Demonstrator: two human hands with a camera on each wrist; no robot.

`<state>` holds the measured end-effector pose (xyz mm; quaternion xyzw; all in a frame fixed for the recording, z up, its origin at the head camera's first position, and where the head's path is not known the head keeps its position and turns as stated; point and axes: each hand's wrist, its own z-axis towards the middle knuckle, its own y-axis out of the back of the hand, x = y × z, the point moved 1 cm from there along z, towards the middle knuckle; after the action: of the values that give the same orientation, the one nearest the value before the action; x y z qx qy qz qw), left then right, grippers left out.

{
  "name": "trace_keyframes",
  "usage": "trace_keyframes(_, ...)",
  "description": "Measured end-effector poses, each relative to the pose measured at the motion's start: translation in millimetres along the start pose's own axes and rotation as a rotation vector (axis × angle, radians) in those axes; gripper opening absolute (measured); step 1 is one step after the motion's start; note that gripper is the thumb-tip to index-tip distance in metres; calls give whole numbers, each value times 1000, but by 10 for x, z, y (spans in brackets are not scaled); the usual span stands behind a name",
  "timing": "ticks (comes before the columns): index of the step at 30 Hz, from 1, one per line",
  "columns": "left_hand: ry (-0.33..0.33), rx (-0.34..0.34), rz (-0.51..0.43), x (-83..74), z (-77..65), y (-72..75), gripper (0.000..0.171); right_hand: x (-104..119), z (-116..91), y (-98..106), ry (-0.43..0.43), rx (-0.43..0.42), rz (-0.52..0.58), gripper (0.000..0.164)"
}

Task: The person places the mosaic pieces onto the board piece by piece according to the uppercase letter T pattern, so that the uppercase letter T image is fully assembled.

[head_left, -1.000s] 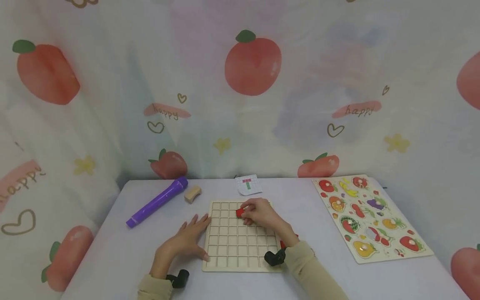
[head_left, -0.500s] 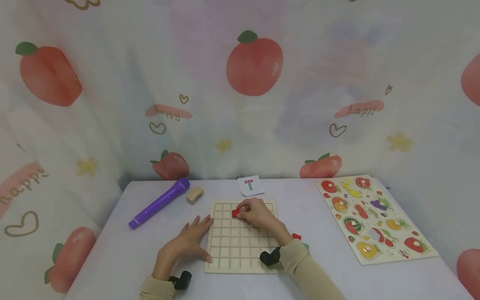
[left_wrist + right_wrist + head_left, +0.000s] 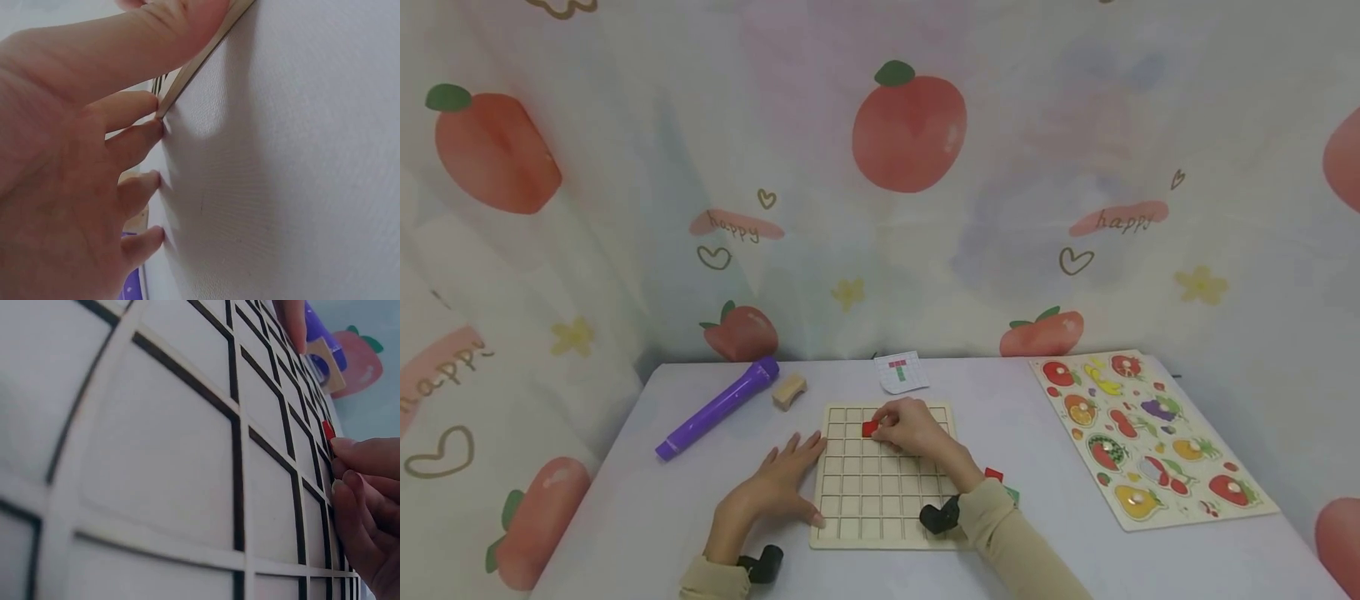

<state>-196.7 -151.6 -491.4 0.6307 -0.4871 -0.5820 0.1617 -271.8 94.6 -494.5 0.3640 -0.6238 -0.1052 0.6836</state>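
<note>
A wooden grid board [image 3: 868, 504] lies on the white table in the head view. My right hand [image 3: 912, 428] pinches a red square tile [image 3: 869, 429] right at a cell in the second row from the far edge. In the right wrist view the tile [image 3: 328, 430] shows between the fingertips, close over the grid. My left hand [image 3: 775, 486] rests with spread fingers along the board's left edge, its thumb at the near left corner. The left wrist view shows that thumb [image 3: 144, 47] against the board's side and the other fingertips on the tablecloth.
Beside the right sleeve lie another red tile [image 3: 993, 474] and a green tile [image 3: 1013, 495]. Behind the board is a paper card [image 3: 902, 372] with a coloured T pattern. A purple toy microphone [image 3: 718, 408], a wooden arch block [image 3: 789, 391] and a fruit puzzle board [image 3: 1150, 442] stand around.
My right hand has carried the red tile slightly left and down onto the grid. The left hand keeps its place at the board's edge.
</note>
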Motion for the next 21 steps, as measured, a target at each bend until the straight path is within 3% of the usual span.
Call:
trace_keyframes(6,-3,15,15,13,-10,14,116,-17,6,-27,10,-26,-56,20)
trace_keyframes(12,2,-7,1,-11,-37,23,116,-29,-11,-35,55,-12,-27,23)
trace_keyframes(21,-8,-12,-10,-19,-53,26,115,-80,-93,52,47,-37,-6,22)
